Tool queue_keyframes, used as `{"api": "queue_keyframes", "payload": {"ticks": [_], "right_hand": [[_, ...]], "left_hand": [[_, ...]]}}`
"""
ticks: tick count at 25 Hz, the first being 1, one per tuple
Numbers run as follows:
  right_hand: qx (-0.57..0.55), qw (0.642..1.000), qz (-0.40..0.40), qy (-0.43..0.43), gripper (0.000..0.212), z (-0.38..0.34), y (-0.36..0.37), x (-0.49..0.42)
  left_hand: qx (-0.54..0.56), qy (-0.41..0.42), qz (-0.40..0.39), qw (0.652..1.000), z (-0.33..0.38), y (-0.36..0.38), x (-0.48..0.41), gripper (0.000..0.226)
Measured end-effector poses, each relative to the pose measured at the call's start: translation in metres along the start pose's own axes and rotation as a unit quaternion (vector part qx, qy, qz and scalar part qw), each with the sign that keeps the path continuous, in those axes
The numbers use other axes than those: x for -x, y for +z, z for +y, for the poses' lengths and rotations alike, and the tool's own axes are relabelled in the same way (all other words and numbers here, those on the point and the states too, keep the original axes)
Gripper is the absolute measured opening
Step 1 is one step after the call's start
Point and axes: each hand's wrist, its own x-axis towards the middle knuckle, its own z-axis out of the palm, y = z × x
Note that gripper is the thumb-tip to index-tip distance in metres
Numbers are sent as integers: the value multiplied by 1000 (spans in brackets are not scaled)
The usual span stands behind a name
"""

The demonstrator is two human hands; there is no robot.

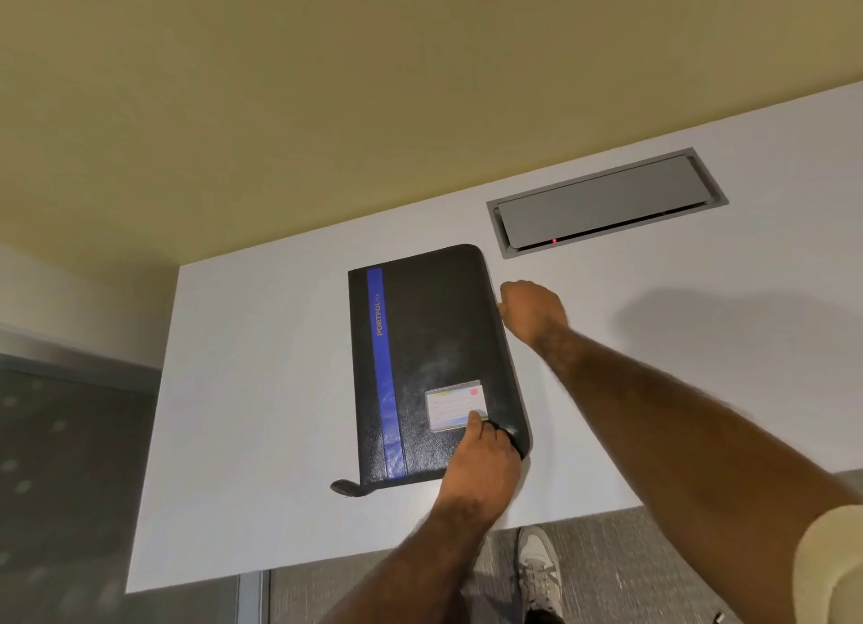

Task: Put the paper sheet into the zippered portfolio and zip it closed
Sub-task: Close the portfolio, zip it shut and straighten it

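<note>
Head view shows us the portfolio (429, 366) lying shut on the white surface (261, 390), no paper sheet visible. Our left hand (481, 464) presses its near corner, while our right hand (532, 310), curled at its far-right edge, probably works the zipper; whether that grip holds the pull we cannot tell.

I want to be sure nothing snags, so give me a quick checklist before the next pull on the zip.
1. Portfolio lies flat on table, cover closed: ok.
2. Left hand pins near right corner: ok.
3. Right hand at the far right edge: ok.
4. Grip on the zipper pull: cannot tell, fingers hidden.
5. Paper sheet fully inside: cannot tell, none visible.
6. Cable hatch apart from portfolio: ok.
</note>
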Motion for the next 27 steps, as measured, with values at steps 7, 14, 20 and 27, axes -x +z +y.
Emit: {"api": "queue_keyframes", "payload": {"ticks": [7, 14, 20, 27], "right_hand": [[-438, 879, 6, 190, 21, -9, 13, 46], [-450, 861, 28, 236, 20, -30, 18, 45], [-478, 843, 22, 248, 23, -31, 34, 33], [-500, 806, 21, 315, 19, -32, 30, 33]], "left_hand": [[152, -85, 91, 980, -87, -27, -18, 34], [189, -82, 57, 977, -163, -68, -112, 54], [204, -71, -19, 976, -143, -65, -171, 64], [150, -96, -8, 984, -122, -81, -190, 54]]}}
